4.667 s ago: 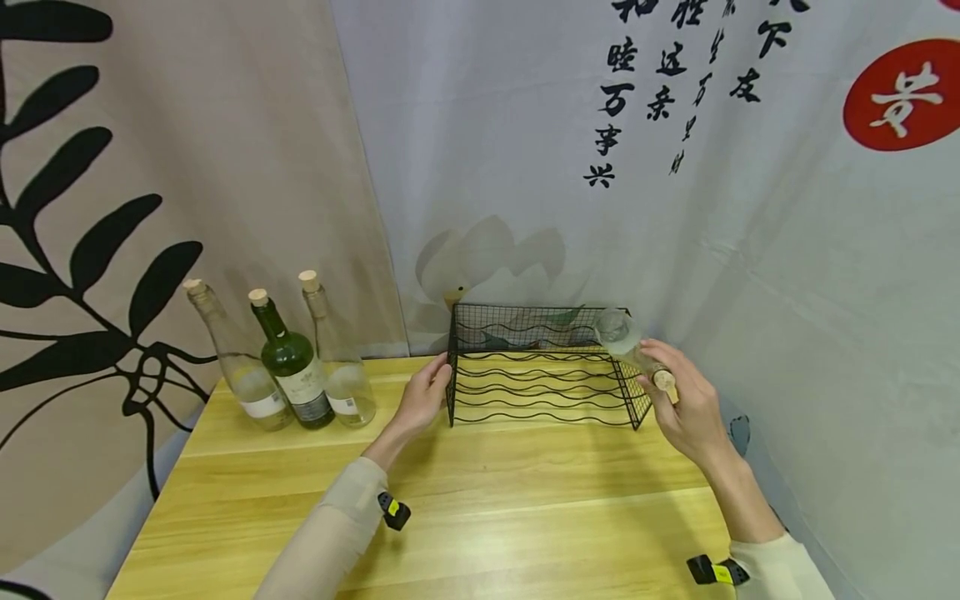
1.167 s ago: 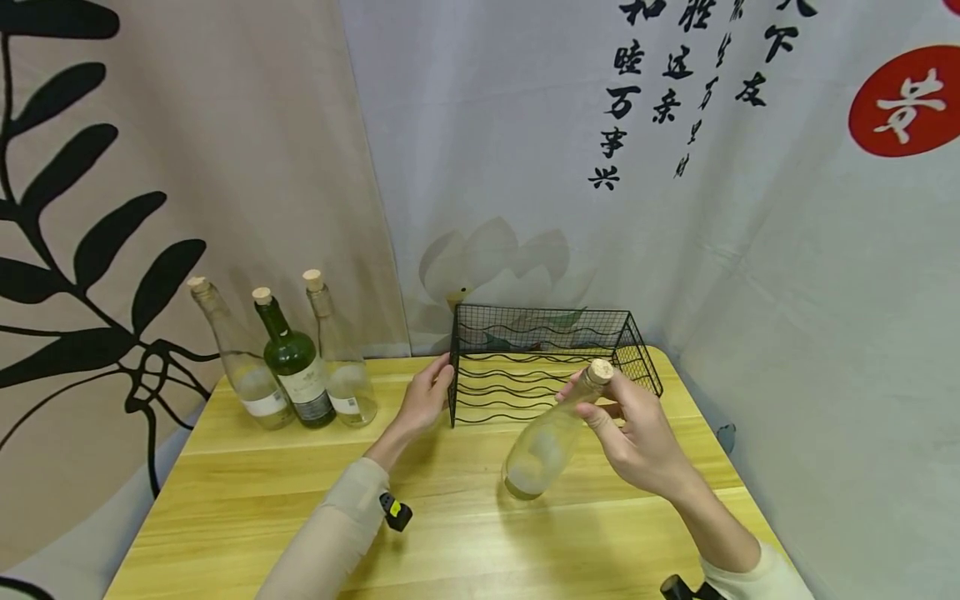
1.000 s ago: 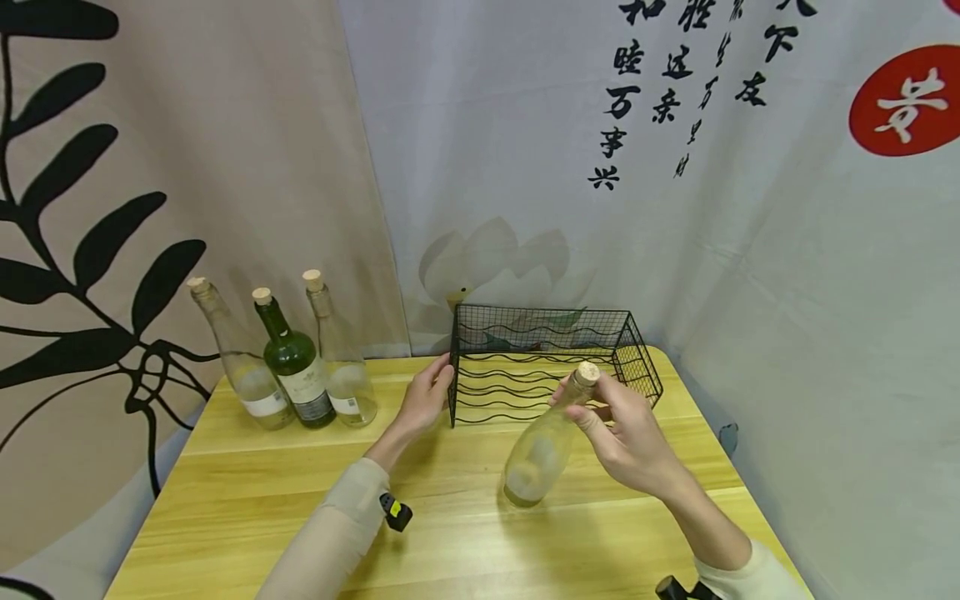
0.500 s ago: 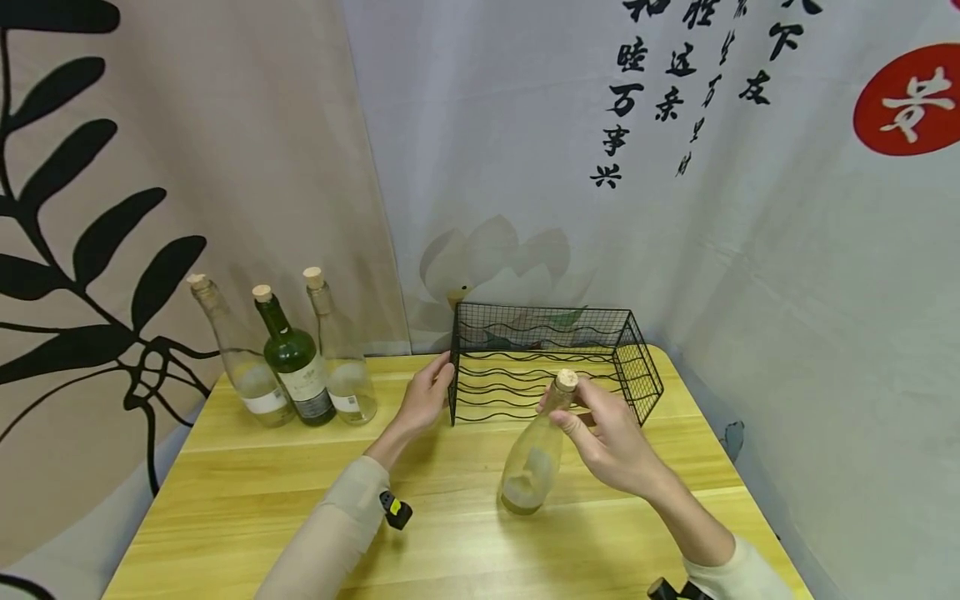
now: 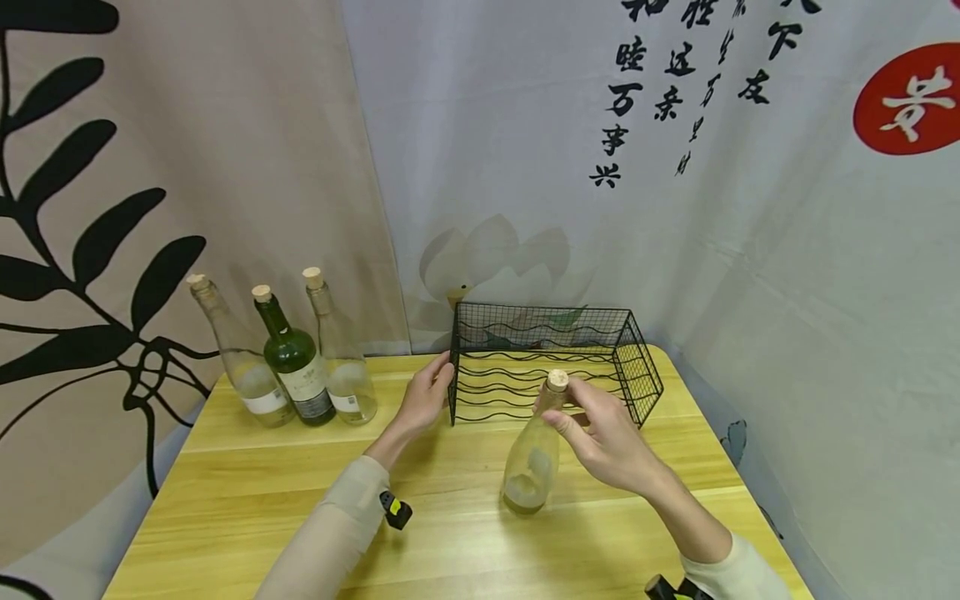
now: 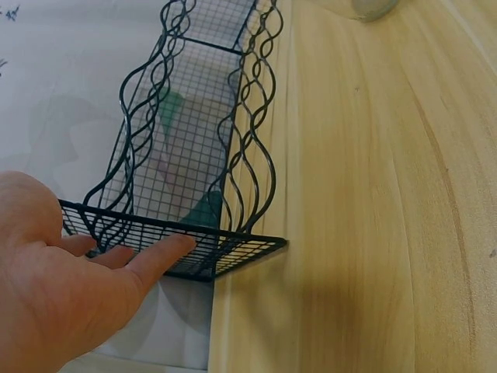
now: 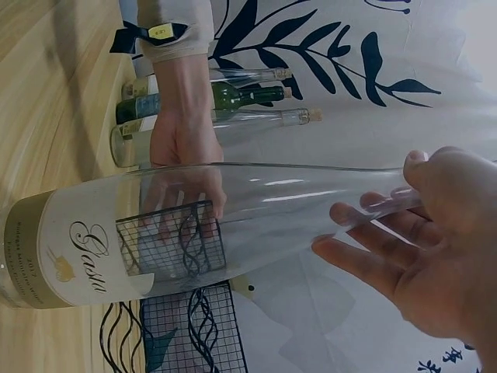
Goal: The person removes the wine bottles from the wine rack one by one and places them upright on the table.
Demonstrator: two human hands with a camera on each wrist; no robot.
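Note:
My right hand (image 5: 600, 437) grips the neck of a clear glass wine bottle (image 5: 531, 475), corked at the top. It leans slightly, its base down close to the table, in front of the rack. In the right wrist view the bottle's cream label (image 7: 81, 245) reads "Gasta", and the fingers and thumb wrap round the neck. A black wire wine rack (image 5: 540, 392) with wavy bars lies at the table's back. Against the rack's left mesh end rests my left hand (image 5: 422, 400); its fingers (image 6: 167, 255) touch that panel from outside in the left wrist view.
Left of the rack, two clear corked bottles (image 5: 251, 383) stand with a green wine bottle (image 5: 296, 367) between them. Behind the wooden table (image 5: 450, 542) hangs a printed cloth (image 5: 487, 125) with leaves and black writing.
The bottle has come from over the rack's right end to the table in front, turning more upright. Lately its neck has swung left with my right hand. The left hand stays put.

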